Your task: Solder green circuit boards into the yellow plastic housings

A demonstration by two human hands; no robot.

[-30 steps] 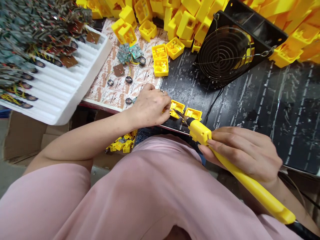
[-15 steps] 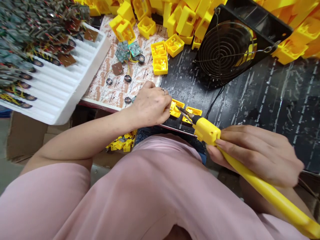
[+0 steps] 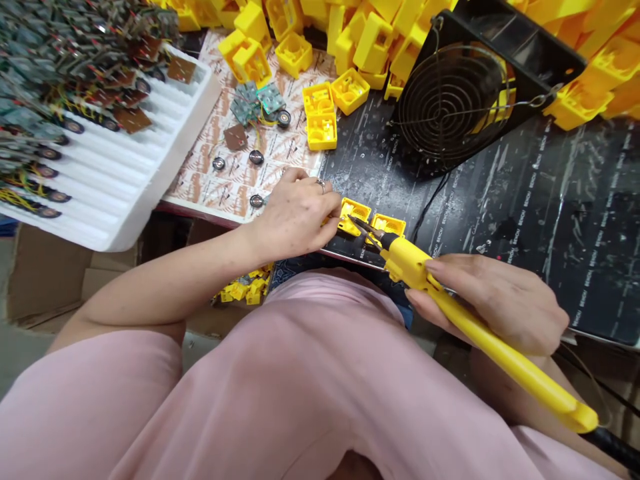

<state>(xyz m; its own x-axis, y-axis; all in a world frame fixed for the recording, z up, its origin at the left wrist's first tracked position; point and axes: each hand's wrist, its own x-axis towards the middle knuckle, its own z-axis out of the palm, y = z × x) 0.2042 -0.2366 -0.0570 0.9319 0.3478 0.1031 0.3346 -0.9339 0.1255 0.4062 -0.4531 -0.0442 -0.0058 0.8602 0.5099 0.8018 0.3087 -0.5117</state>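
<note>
My left hand (image 3: 295, 213) is closed at the front edge of the black mat (image 3: 525, 193), its fingers pinching a small yellow plastic housing (image 3: 354, 213). My right hand (image 3: 493, 303) is wrapped round a long yellow soldering iron (image 3: 480, 333). The iron's dark tip touches the inside of that housing. A second yellow housing (image 3: 387, 227) lies just right of the first, under the iron's shaft.
A black wire-guarded fan (image 3: 455, 100) stands at the back. Behind it lies a heap of yellow housings (image 3: 365, 40). A white foam tray (image 3: 125, 173) with wired circuit boards sits at the left. Loose boards and coin-shaped parts (image 3: 256, 157) lie on patterned paper (image 3: 225, 187).
The soldering iron drew back slightly to the right, then came back in, and its tip is again at the housing under my left fingers. My left hand barely moved.
</note>
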